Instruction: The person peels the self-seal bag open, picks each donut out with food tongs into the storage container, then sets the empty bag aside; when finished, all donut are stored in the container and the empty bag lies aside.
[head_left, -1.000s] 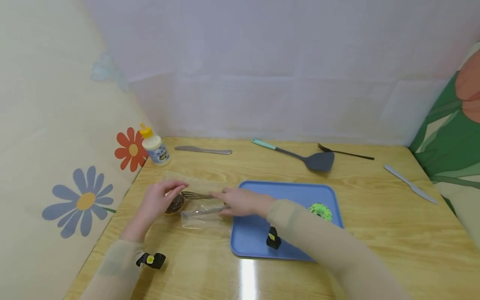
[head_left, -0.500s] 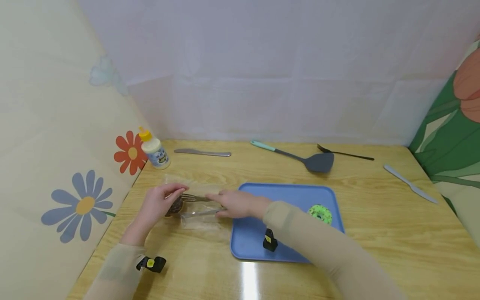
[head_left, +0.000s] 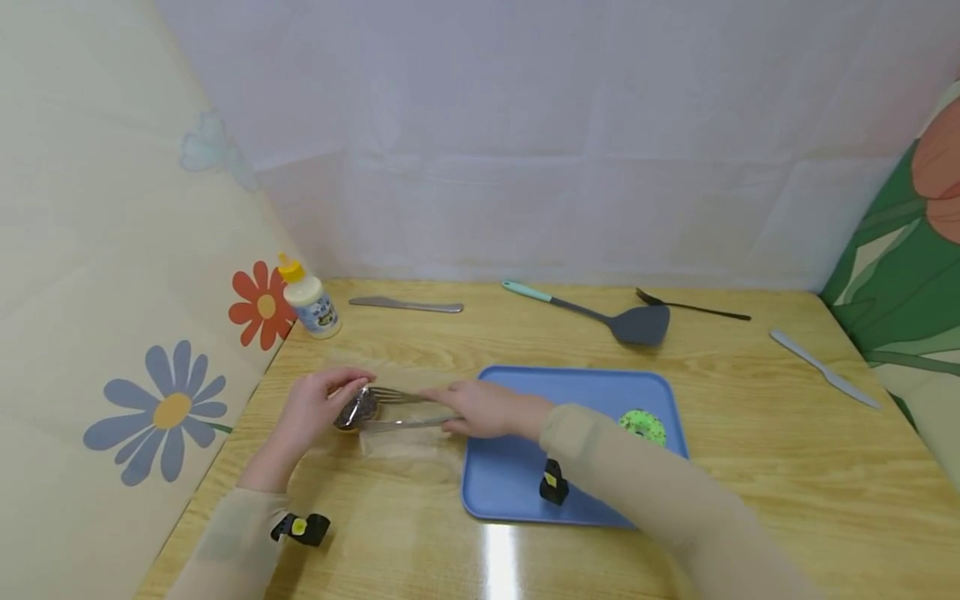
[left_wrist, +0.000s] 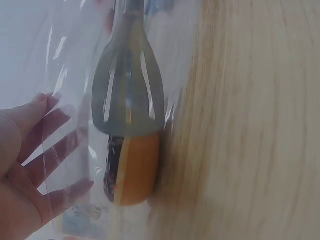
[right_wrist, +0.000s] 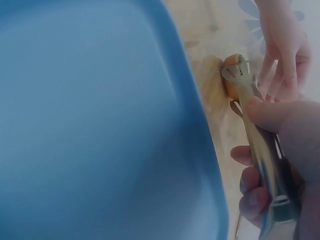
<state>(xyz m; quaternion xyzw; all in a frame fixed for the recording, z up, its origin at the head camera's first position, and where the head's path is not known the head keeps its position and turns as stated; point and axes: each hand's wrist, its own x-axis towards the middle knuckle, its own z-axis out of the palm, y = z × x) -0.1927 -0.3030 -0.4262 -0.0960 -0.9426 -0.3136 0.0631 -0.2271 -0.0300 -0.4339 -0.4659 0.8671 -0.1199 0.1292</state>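
My left hand (head_left: 317, 404) pinches the edge of a clear plastic bag (left_wrist: 59, 60) between thumb and fingertip; its other fingers spread behind the film. A chocolate-topped doughnut (head_left: 357, 411) is beside that hand, standing on edge in the left wrist view and seen through the film. My right hand (head_left: 491, 408) grips metal tongs (right_wrist: 260, 145), thumb on one arm and fingers round the other. The slotted ends of the tongs reach into the bag and lie at the doughnut, one of them covering part of it in the left wrist view.
A blue tray (head_left: 510, 483) bearing a green sprinkled doughnut (head_left: 642, 427) lies under the right forearm. Behind are a yellow-capped bottle (head_left: 312, 308), a table knife (head_left: 405, 305), a spatula (head_left: 637, 324) and a black fork (head_left: 693, 308). A grey knife (head_left: 825, 369) lies at right.
The chocolate doughnut has shifted slightly to the right and tipped, with film now shining over it. Both hands have stayed nearly in place, still holding the bag and the tongs.
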